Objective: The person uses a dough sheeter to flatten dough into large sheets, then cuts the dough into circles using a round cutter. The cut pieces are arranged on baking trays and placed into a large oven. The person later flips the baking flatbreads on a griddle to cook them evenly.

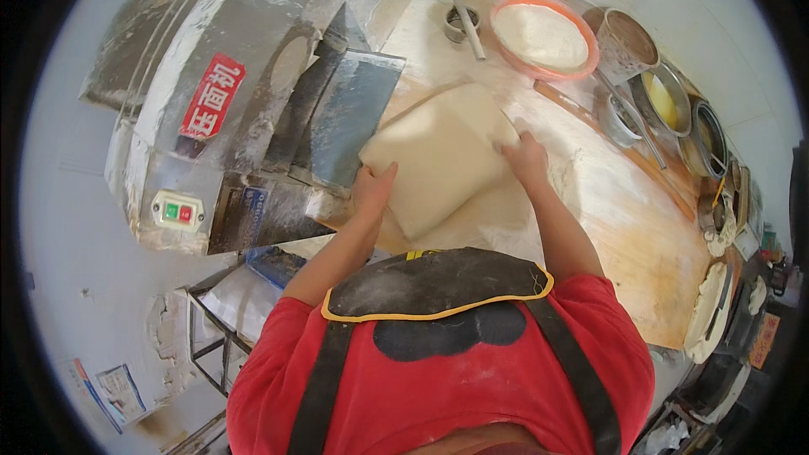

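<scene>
A wide, smooth sheet of pale dough (pixel 442 151) hangs between both hands above a floured wooden work board (pixel 657 265). My left hand (pixel 374 188) grips its left edge, thumb on top, close to the metal feed plate (pixel 354 120) of a dough sheeter (pixel 253 76). At the sheet's right edge, my right hand (pixel 526 157) pinches it, the fingertips partly hidden. The sheet's lower corner droops towards the apron (pixel 436 284). The sheeter, dusted with flour, stands on the left with a green and red switch (pixel 179 212).
An orange-rimmed basin of flour (pixel 543 36) and a metal ring-shaped container (pixel 456 25) with a rod (pixel 464 19) across it stand at the back. A long wooden stick (pixel 607 139) lies on the right, beside several bowls and pots. A flat dough piece (pixel 706 313) rests at the right edge.
</scene>
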`<action>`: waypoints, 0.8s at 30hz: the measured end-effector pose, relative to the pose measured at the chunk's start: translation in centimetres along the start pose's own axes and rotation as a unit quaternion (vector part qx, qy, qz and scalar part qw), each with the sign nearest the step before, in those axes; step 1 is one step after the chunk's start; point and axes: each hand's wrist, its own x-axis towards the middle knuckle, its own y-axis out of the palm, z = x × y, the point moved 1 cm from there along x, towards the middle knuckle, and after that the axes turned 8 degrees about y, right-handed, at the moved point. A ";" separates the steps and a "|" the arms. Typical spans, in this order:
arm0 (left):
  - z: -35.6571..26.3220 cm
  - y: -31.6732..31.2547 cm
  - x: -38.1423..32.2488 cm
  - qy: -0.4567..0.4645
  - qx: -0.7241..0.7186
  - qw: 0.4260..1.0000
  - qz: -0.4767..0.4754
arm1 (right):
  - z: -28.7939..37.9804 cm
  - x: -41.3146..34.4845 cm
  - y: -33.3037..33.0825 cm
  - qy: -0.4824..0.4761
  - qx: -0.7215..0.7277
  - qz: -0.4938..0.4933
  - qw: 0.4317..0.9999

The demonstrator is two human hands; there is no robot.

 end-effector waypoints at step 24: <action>-12.7 -22.3 -13.0 0.459 0.022 0.745 -0.485 | 0.5 -4.0 0.0 -0.188 -0.062 0.051 0.979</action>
